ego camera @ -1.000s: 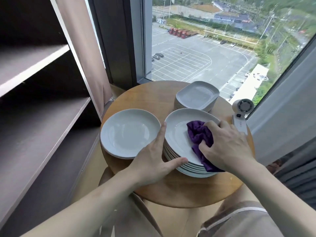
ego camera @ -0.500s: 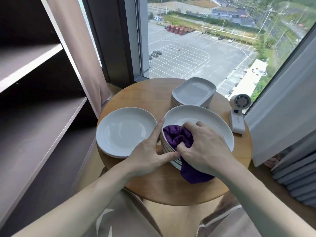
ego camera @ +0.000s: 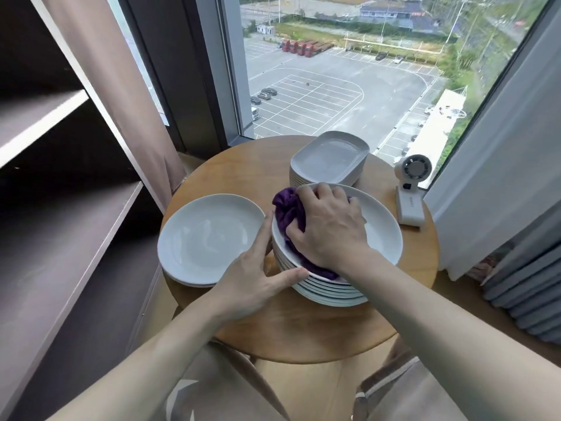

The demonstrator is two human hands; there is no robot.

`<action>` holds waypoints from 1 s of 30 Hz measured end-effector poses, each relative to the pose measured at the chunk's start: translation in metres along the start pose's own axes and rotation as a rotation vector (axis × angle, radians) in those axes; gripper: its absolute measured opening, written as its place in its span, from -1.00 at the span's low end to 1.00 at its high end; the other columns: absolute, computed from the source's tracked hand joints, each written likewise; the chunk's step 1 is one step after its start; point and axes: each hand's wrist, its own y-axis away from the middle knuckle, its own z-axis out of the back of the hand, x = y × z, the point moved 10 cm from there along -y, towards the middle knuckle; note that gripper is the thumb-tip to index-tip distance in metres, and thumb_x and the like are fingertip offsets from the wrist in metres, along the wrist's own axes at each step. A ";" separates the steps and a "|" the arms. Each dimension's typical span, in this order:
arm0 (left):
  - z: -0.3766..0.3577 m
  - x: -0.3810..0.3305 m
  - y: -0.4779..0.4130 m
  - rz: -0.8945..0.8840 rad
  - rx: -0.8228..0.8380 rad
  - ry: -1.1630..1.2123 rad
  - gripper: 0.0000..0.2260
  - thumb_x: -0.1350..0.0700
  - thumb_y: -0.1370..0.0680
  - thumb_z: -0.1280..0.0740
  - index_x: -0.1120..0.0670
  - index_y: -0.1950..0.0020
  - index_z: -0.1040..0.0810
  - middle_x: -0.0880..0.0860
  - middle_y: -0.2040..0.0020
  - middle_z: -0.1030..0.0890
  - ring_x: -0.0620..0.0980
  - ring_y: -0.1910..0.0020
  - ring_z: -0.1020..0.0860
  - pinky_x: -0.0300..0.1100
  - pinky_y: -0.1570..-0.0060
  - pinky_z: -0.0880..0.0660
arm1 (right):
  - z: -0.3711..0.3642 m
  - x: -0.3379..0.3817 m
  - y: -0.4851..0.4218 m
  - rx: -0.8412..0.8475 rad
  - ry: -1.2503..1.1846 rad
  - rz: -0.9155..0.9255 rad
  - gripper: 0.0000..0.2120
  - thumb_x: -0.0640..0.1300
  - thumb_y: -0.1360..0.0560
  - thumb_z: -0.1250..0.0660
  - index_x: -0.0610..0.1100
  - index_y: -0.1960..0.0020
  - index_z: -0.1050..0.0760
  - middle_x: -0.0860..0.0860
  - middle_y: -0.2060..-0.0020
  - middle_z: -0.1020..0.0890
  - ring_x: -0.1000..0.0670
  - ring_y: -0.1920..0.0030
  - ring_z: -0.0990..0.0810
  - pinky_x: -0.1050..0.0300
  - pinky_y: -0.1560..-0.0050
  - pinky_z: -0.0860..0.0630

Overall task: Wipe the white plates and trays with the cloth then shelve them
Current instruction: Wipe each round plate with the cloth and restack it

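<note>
A tall stack of white round plates (ego camera: 382, 226) stands on the round wooden table (ego camera: 303, 335). My right hand (ego camera: 331, 226) grips a purple cloth (ego camera: 287, 208) and presses it onto the left part of the top plate. My left hand (ego camera: 258, 278) steadies the stack's left edge, forefinger straight along the rim and thumb against the plates' side. A short stack of white round plates (ego camera: 209, 238) lies to the left. A stack of white rectangular trays (ego camera: 331, 156) stands behind.
A small white fan (ego camera: 409, 189) stands at the table's right edge. Dark shelves (ego camera: 76, 232) run along the left, with a beige curtain (ego camera: 121, 95) beside them. A window lies behind the table and grey curtains (ego camera: 501, 189) hang at the right.
My right hand has swept the cloth from the plate's right side to the near left rim, then up over the left part. My left hand has stayed at the stack's edge.
</note>
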 end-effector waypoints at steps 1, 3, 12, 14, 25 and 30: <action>0.000 0.000 0.001 -0.002 0.000 0.002 -0.05 -0.44 -0.39 -0.43 -0.45 -0.57 0.16 -0.69 -0.33 -0.21 -0.61 -0.35 -0.23 -0.50 -0.27 -0.23 | -0.001 0.000 -0.004 0.005 0.027 0.000 -0.58 0.17 -0.51 -0.19 0.00 -0.30 -0.40 -0.06 -0.17 -0.53 -0.20 -0.18 -0.48 -0.16 -0.09 -0.38; 0.000 0.000 0.001 -0.011 -0.005 0.006 -0.06 -0.44 -0.39 -0.42 -0.45 -0.56 0.15 -0.67 -0.36 -0.21 -0.57 -0.38 -0.24 -0.53 -0.26 -0.22 | -0.003 -0.001 -0.011 0.011 0.085 0.010 -0.59 0.17 -0.52 -0.19 -0.02 -0.28 -0.37 -0.09 -0.15 -0.52 -0.22 -0.16 -0.49 -0.17 -0.06 -0.39; 0.005 -0.001 0.001 0.015 0.001 -0.022 -0.08 -0.53 -0.32 -0.40 -0.51 -0.53 0.06 -0.45 -0.42 -0.36 -0.28 -0.42 -0.40 -0.22 -0.37 -0.38 | 0.004 -0.041 -0.015 0.042 0.253 0.006 -0.55 0.18 -0.55 -0.20 0.00 -0.37 -0.33 -0.11 -0.23 -0.47 -0.23 -0.15 -0.49 -0.13 -0.07 -0.39; 0.005 -0.003 0.002 0.010 0.006 -0.062 -0.07 -0.55 -0.31 -0.37 -0.50 -0.54 0.07 -0.37 -0.44 -0.38 -0.20 -0.43 -0.42 -0.17 -0.37 -0.42 | 0.004 -0.048 -0.010 0.072 0.260 0.033 -0.52 0.19 -0.55 -0.19 0.01 -0.40 -0.31 -0.12 -0.26 -0.46 -0.23 -0.18 -0.48 -0.14 -0.10 -0.39; 0.004 -0.007 0.004 0.016 0.031 -0.353 -0.06 -0.66 -0.31 -0.10 -0.42 -0.56 0.25 -0.10 -0.51 -0.43 0.06 -0.38 -0.50 0.00 -0.23 -0.50 | 0.014 -0.073 0.032 0.218 -0.039 -0.045 -0.44 0.28 -0.48 -0.22 0.12 -0.42 -0.24 -0.03 -0.29 -0.44 -0.18 -0.31 -0.40 -0.12 -0.29 -0.30; 0.002 -0.003 0.002 0.008 0.043 -0.265 -0.06 -0.63 -0.34 -0.16 -0.41 -0.57 0.25 -0.15 -0.56 -0.34 0.00 -0.46 -0.42 -0.06 -0.32 -0.43 | 0.016 -0.052 0.053 0.201 -0.048 -0.064 -0.43 0.28 -0.47 -0.21 0.10 -0.40 -0.22 -0.03 -0.21 -0.39 -0.18 -0.27 -0.36 -0.14 -0.30 -0.29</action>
